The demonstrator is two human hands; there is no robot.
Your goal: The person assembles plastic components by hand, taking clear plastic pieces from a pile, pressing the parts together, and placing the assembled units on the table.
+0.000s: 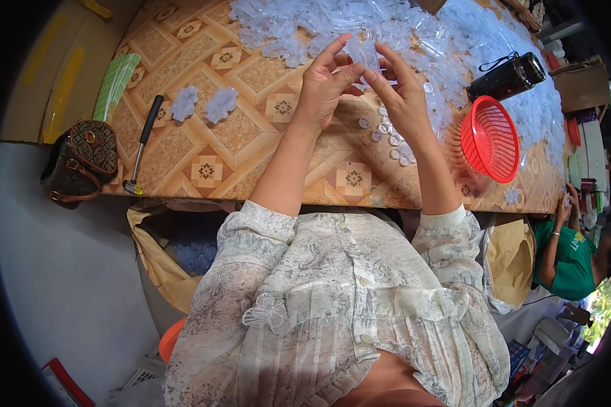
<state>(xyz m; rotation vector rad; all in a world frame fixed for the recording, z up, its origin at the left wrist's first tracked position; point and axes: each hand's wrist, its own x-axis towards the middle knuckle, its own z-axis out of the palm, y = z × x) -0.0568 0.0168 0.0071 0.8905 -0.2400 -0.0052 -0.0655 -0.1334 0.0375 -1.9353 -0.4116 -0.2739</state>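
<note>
Clear plastic piece (364,54): held up btwn both hands, over far half of tbl, in front of the loose heap; finer shape partly hidden by fingers.
L hand (328,88): thumb & index closed on piece's L side; other fingers curled, partly hidden.
R hand (404,98): thumb & index on piece's R side, thumb low; rest of fingers mostly behind, can't tell how they're set.
Heap (285,30): clear/bluish plastic pcs, spread along far edge & down R side of tbl.
Rings (394,140): small, round, whitish; loose cluster nr R forearm, on near side of hands.
Flower-shaped pcs (220,104): two, translucent, side by side on tbl, L of L hand, well apart from it.
Hammer-like tool (142,139): blk handle, metal shaft, yellow bit at lower end; L part of tbl.
Basket (490,139): red, slatted plastic, R of R forearm.
Bottle (506,76): dark, w/ strap, just beyond basket.
Bag (81,163): brown, patterned, at tbl's L edge.
Tbl (244,146): tan/brown patterned top.
Co-worker (569,261): green shirt, far R, hands at tbl edge.
</note>
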